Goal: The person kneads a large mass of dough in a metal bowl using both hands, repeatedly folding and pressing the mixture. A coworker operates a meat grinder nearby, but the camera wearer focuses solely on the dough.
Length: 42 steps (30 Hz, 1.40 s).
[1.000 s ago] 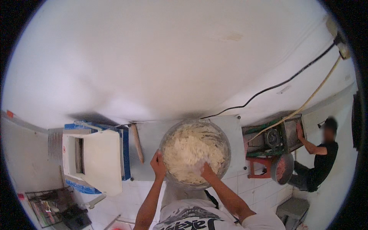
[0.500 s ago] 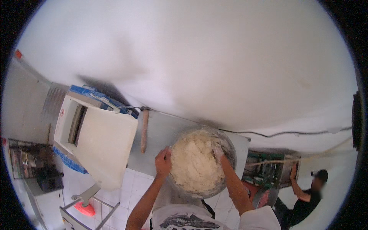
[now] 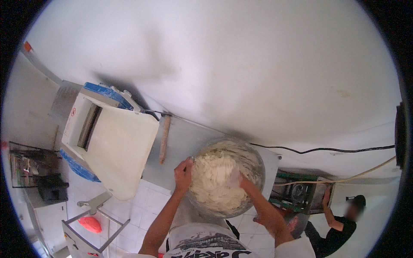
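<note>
Near the middle, the left hand holds a big bowl by its edge. The right hand is in sticky dough.

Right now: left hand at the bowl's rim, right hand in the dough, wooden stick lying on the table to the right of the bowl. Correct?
One slip: the wooden stick lies to the left of the bowl, as the head view shows. The rest holds: left hand at the rim, right hand in the dough, stick on the table.
</note>
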Tool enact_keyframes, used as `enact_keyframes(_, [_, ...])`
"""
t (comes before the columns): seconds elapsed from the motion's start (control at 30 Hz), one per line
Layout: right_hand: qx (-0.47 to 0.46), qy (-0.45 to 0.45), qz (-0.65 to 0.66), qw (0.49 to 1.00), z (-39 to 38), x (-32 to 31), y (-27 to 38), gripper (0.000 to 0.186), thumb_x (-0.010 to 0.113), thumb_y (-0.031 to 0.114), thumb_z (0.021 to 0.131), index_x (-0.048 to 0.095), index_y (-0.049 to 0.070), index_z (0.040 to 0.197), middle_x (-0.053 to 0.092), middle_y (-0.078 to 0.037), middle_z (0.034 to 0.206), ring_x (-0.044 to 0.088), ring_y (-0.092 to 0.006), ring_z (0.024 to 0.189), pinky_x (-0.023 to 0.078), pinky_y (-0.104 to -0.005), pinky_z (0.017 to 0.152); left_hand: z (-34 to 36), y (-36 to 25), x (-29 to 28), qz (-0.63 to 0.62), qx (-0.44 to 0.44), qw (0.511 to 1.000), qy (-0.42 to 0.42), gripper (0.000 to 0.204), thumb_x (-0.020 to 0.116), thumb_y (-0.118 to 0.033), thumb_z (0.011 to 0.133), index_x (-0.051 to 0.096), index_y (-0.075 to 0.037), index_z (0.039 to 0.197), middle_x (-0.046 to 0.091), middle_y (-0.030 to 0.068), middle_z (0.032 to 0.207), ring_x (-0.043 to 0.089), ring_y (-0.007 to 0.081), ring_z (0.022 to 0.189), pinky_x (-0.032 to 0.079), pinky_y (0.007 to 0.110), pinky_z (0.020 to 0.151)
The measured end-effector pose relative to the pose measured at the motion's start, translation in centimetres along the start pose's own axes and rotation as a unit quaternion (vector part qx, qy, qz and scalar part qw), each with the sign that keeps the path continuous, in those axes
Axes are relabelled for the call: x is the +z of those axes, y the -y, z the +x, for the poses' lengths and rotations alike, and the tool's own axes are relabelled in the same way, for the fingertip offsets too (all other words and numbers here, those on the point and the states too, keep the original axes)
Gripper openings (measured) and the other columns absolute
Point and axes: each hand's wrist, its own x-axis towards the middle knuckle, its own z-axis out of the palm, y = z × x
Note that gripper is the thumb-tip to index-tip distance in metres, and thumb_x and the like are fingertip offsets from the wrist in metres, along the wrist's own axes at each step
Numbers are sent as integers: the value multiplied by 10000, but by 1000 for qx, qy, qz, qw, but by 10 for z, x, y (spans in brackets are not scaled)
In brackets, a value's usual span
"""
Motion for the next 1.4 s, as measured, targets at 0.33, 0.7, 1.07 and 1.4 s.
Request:
enact_keyframes(0.33, [13,20,-66,998,-30,68,-9,565,610,345,883,534,37,1352,499,-206,1406,440,-412,1312,308,-513,1130,-10,11,-4,37,86,994,-48,342,566,-242,1012,658,82,1069,648,156,804,611,214,732,487,350,693])
enact_keyframes(0.7, [67,65,27,995,25,-60,22,762,700,483,818,479,68,1417,439,-189,1447,395,-398,1339,321,-502,1117,6,-4,-13,5,-18,999,44,419,548,-286,1023,634,83,1202,707,239,1063,689,271,953,519,343,863])
enact_keyframes(1.07, [107,-34,88,990,46,-83,44,739,683,446,834,466,43,1414,393,-197,1488,370,-405,1364,295,-486,1149,8,23,-11,-3,-14,998,53,393,575,-251,1010,637,99,1176,700,247,1099,687,273,1013,514,346,893])
enact_keyframes(1.4, [37,20,-29,999,-3,145,81,717,678,407,839,459,33,1411,365,-211,1507,358,-416,1377,282,-475,1167,2,25,-25,-10,-7,1000,12,424,551,-293,1026,629,91,1188,635,95,795,537,127,756,472,293,719])
